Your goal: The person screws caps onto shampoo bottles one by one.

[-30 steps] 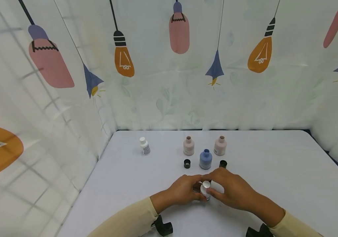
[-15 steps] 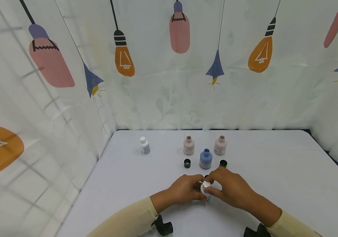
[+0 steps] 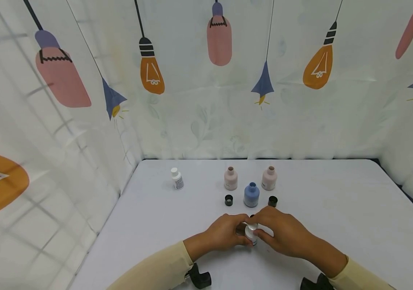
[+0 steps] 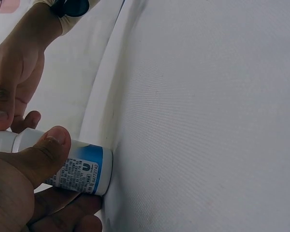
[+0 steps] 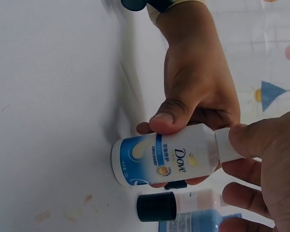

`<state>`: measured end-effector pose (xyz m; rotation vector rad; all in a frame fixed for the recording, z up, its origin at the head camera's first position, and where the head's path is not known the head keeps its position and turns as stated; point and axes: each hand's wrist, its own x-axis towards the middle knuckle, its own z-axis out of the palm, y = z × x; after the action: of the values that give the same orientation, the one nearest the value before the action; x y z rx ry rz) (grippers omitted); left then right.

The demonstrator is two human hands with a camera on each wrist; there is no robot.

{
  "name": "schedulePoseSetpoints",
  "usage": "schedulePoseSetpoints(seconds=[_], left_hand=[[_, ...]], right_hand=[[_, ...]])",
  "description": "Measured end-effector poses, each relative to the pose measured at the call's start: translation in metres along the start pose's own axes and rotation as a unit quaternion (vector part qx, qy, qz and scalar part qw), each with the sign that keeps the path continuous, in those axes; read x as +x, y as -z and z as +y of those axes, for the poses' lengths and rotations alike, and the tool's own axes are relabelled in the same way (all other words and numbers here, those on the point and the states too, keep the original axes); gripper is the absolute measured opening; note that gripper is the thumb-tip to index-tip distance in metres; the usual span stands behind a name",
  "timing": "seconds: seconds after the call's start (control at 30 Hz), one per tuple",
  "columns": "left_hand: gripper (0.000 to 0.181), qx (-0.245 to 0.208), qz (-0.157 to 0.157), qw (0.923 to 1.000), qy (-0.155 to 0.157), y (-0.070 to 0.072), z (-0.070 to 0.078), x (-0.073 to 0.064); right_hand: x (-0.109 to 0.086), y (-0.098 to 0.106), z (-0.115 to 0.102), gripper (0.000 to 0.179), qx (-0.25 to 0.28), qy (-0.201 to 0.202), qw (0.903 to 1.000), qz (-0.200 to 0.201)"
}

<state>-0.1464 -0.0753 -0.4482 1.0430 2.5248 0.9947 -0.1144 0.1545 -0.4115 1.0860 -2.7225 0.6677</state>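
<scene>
A small white Dove bottle with a blue lower band stands upright on the white table in front of me. My left hand grips its body, thumb on one side and fingers on the other. The thumb and a finger of my right hand pinch the white cap, which sits on the neck. In the left wrist view the back label of the bottle shows near the left thumb. Both hands partly cover the bottle in the head view.
Beyond the hands stand an uncapped blue bottle and two uncapped pink bottles. Black caps lie near them, one left and one right. Another white capped bottle stands at the back left. Printed cloth hangs behind the table.
My right hand has turned slightly one way and back at the cap, its fingers shifting round it. The left hand keeps holding the bottle in the same spot.
</scene>
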Motion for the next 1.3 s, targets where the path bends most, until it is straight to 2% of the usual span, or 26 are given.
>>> schedulePoseSetpoints(seconds=[0.23,0.53,0.6,0.73,0.9,1.13,1.3], left_hand=[[0.044,0.009,-0.001,0.9999,0.009,0.0002,0.0001,0.0011],[0.043,-0.005,-0.004,0.9999,0.015,-0.0001,0.0000,0.0017],[0.048,-0.003,-0.002,0.9999,0.014,-0.0003,-0.0001,0.0014],[0.053,-0.001,-0.001,1.0000,0.007,-0.0004,-0.0006,0.0006],[0.050,0.004,-0.001,1.0000,-0.003,-0.0002,-0.0017,0.0009],[0.043,0.016,0.001,0.9999,-0.003,-0.0004,-0.0025,0.0015],[0.040,0.003,-0.003,1.0000,0.005,-0.0002,-0.0023,0.0019]], right_hand=[[0.0003,-0.0021,-0.0019,0.028,-0.006,0.002,0.9994,0.033],[0.0003,-0.0056,-0.0015,0.031,-0.007,-0.025,0.9988,0.043],[-0.0004,-0.0060,-0.0007,0.035,-0.008,-0.027,0.9990,0.034],[-0.0025,-0.0057,0.0027,0.041,-0.011,-0.006,0.9998,0.017],[-0.0022,-0.0025,0.0036,0.037,-0.010,0.021,0.9996,0.018],[0.0003,-0.0033,0.0012,0.031,-0.018,-0.003,0.9995,0.026],[0.0012,-0.0064,0.0004,0.032,-0.020,-0.020,0.9990,0.034]])
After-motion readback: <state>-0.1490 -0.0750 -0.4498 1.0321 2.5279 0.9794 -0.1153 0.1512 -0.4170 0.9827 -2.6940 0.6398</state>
